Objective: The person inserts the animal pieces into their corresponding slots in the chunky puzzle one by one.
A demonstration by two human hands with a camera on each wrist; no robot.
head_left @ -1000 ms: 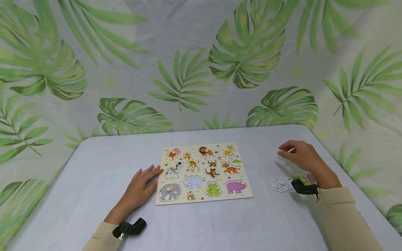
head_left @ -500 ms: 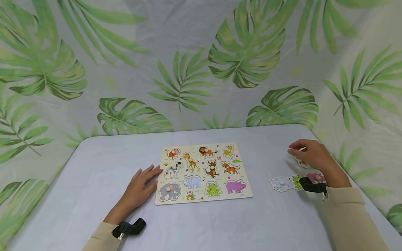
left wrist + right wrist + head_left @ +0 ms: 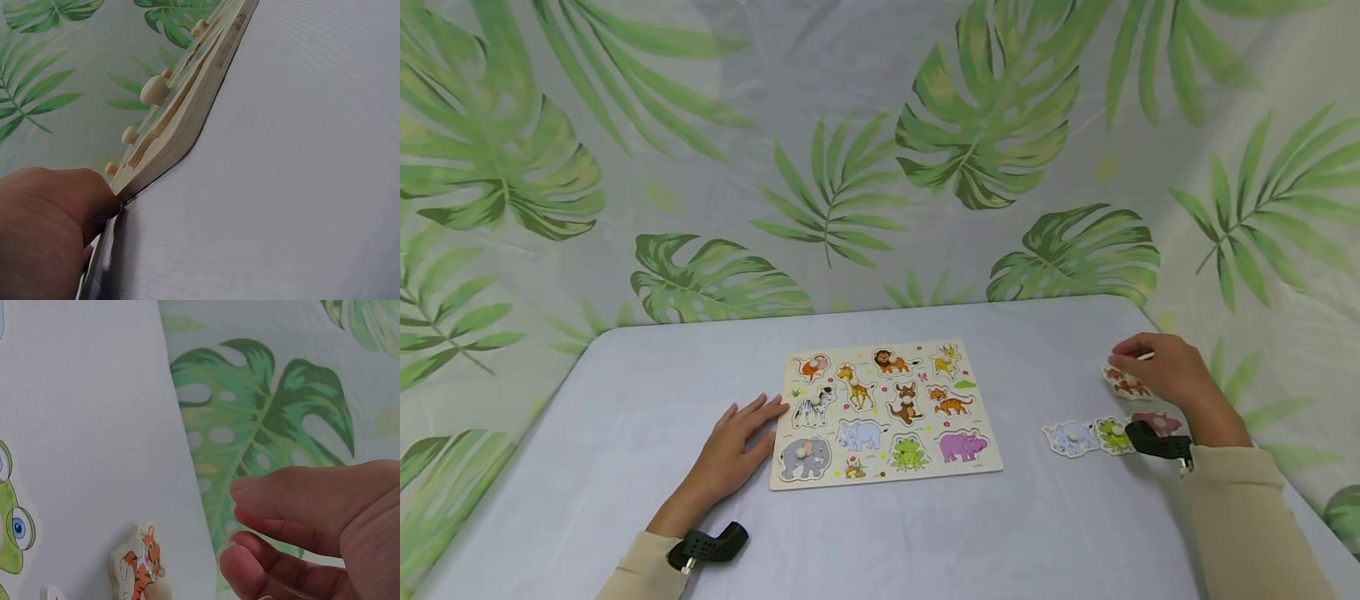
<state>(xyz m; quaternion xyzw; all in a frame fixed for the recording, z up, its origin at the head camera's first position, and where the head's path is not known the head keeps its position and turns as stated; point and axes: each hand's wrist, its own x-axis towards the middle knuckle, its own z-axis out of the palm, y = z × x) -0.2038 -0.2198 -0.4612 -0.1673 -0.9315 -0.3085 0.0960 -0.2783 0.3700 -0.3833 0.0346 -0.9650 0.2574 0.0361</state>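
My left hand [image 3: 741, 446] lies flat at the left edge of a wooden animal puzzle board [image 3: 880, 477], its fingertips at the rim. In the left wrist view, the thumb side of that hand [image 3: 53, 219] is right beside the board's edge [image 3: 181, 134]. My right hand [image 3: 1165, 371] is over a tiger puzzle piece [image 3: 1126, 385] at the right of the table. In the right wrist view, the thumb and bent fingers stand a little apart with nothing between them, above and beside the tiger piece [image 3: 139, 569].
A rhino piece [image 3: 1070, 439], a frog piece [image 3: 1108, 437] and a hippo piece [image 3: 1159, 423] lie in a row nearer me, below the right hand. Several knobbed pieces, such as the elephant [image 3: 806, 458], sit in the board. A leaf-print cloth [image 3: 835, 192] hangs behind the table.
My right hand has moved right, away from the board, to over the tiger piece, uncovering the tiger, frog and hippo pieces. The left hand has stayed at the board's edge.
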